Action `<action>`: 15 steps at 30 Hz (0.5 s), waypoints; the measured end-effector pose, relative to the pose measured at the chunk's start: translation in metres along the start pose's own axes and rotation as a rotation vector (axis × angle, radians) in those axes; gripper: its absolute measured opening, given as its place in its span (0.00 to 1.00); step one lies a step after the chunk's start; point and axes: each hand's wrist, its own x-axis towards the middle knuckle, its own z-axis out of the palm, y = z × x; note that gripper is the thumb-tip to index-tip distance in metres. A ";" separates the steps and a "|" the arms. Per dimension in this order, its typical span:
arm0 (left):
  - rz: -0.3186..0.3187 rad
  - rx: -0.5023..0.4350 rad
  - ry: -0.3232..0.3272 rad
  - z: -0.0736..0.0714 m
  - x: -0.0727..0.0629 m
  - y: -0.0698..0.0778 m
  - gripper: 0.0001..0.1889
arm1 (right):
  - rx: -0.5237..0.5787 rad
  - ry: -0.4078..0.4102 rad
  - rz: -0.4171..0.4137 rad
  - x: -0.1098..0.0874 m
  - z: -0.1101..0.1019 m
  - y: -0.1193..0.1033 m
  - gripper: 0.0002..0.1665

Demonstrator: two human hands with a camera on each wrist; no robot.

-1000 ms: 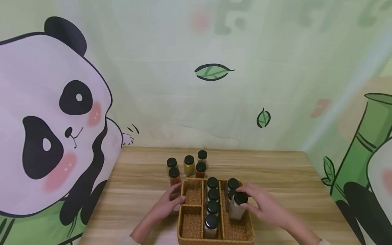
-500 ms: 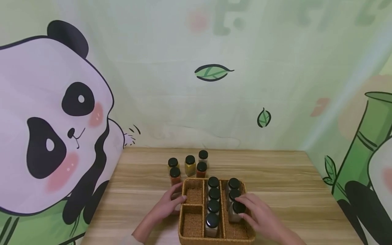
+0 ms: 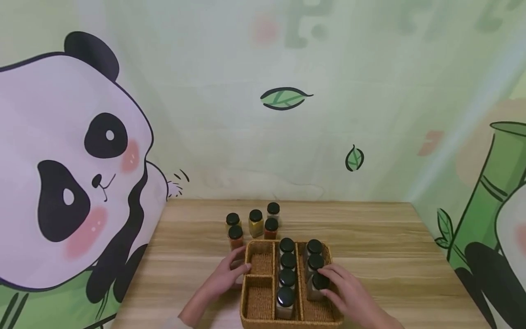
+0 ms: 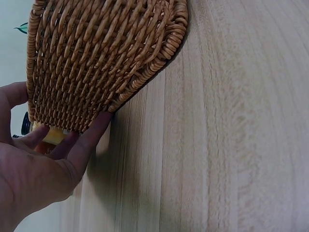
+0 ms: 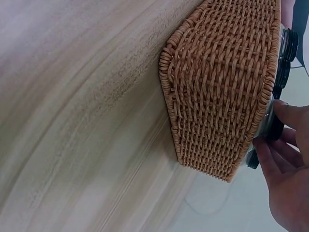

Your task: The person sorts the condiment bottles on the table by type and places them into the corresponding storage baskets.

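A woven wicker basket [image 3: 255, 297] with divided compartments stands on the table in the head view. My left hand [image 3: 223, 275] holds its left side, thumb at the rim and fingers along the outer wall [image 4: 87, 63]. My right hand [image 3: 347, 290] pinches a black-capped spice jar [image 3: 316, 292] in the right compartment, thumb and fingertips at its cap [image 5: 276, 123]. Behind this jar, two more capped jars [image 3: 314, 246] line up in that compartment. Several similar jars [image 3: 285, 304] fill the middle one. The two left compartments [image 3: 258, 297] hold nothing.
Behind the basket's left part, several black-capped jars stand on the wooden table [image 3: 370, 228], among them a yellow one [image 3: 255, 225] and a red-orange one [image 3: 236, 237]. A panda-printed backdrop [image 3: 205, 114] rises at the table's back and sides.
The jar in my right hand has gone from tilted to upright, lower and nearer in the right compartment, in line with the two behind it. My left hand has stayed at the basket.
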 end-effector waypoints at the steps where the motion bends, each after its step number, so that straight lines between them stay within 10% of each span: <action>1: 0.001 -0.006 0.000 0.000 -0.001 0.000 0.36 | 0.001 -0.002 0.001 0.000 0.000 0.000 0.26; 15: 0.022 -0.032 -0.008 0.000 -0.001 -0.005 0.36 | 0.145 0.095 0.130 0.013 -0.018 0.004 0.23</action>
